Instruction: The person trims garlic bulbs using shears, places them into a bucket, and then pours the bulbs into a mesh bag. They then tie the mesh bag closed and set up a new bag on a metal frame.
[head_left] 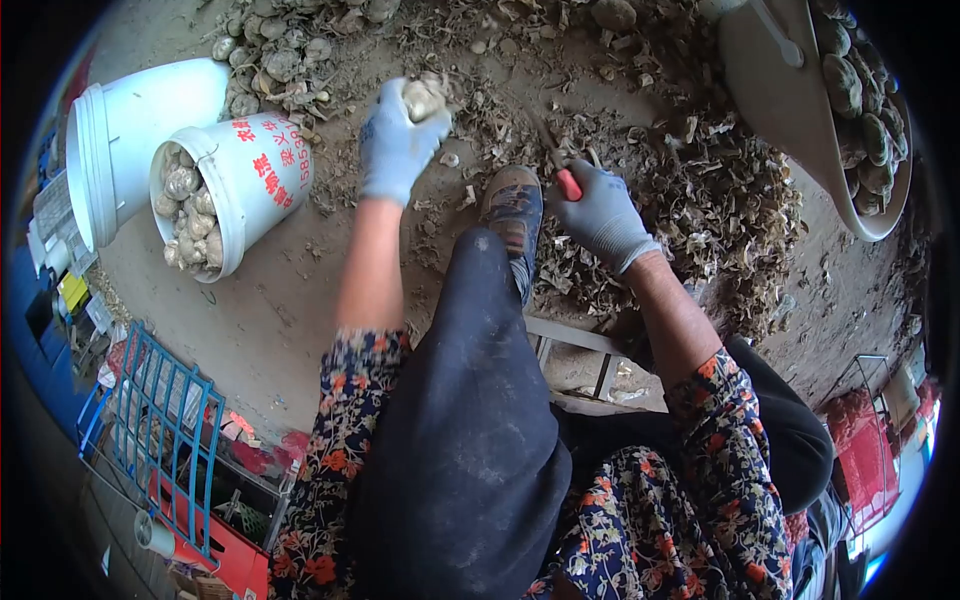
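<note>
Left hand (400, 145) raised forward gripping a bulb (424, 98); right (598, 210) angled inward.

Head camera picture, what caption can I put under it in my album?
Left hand holding a pale bulb, right hand gripping a red-handled tool, over ground strewn with dry scraps.

Spreading out as a dusty brown floor (240, 335), bearing heaped bulbs (282, 66), white buckets (245, 172), scattered dry peelings (715, 215)!

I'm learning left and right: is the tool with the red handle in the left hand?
No, the right hand grips the red handle, while the left hand holds a pale bulb.
</note>
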